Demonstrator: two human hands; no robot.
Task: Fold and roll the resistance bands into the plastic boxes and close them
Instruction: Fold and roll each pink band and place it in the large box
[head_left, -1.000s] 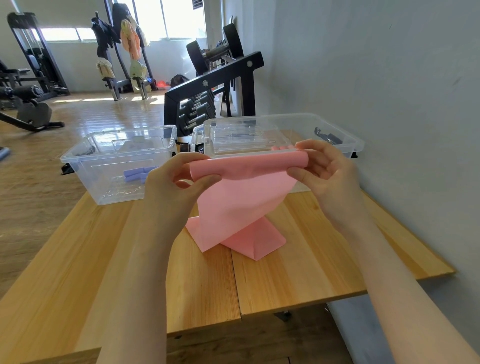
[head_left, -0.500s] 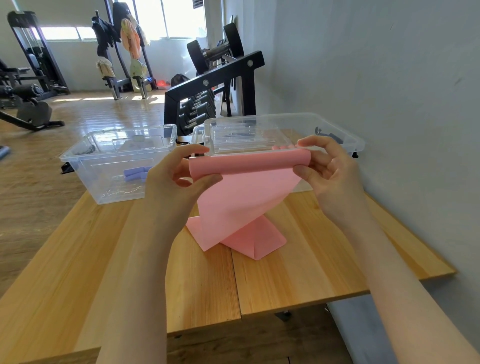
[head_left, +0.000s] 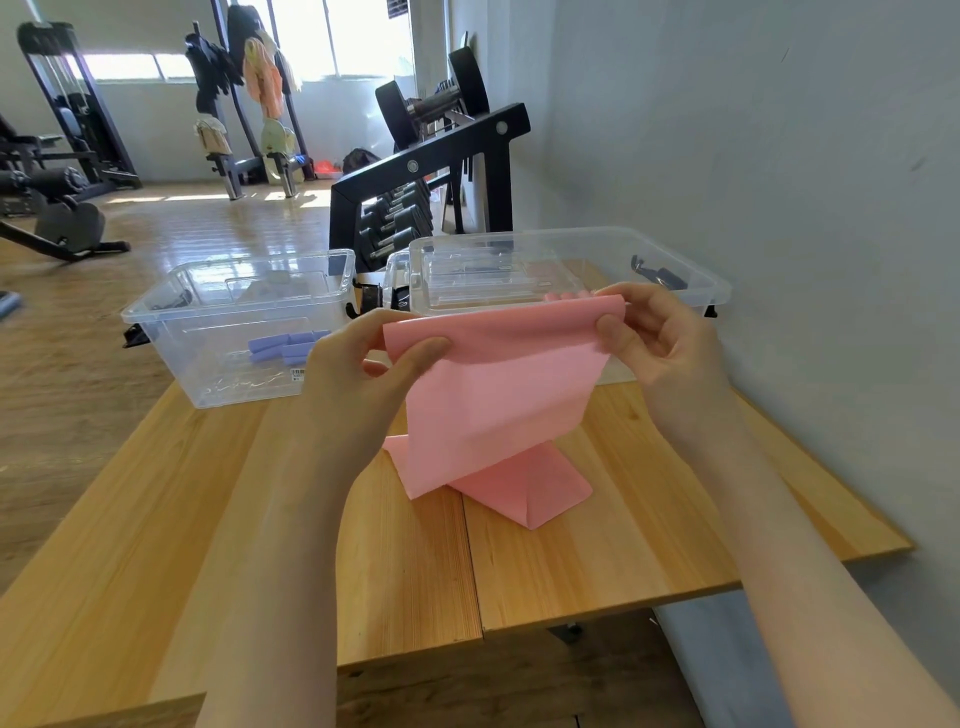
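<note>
Mid-roll on the pink band (head_left: 498, 395); top edge pinched at both ends, left hand (head_left: 363, 364) at one corner, right hand (head_left: 660, 332) at the other, each grip curled tight on it; lower length draping onto the counter (head_left: 649, 561), unrolled; purple rolls (head_left: 283, 347) already lying in the open left box (head_left: 239, 322); right box (head_left: 566, 270) with pink rolls seemingly inside, lid apparently resting loose on top; probably past halfway, with rolling, boxing and closing both to come.
</note>
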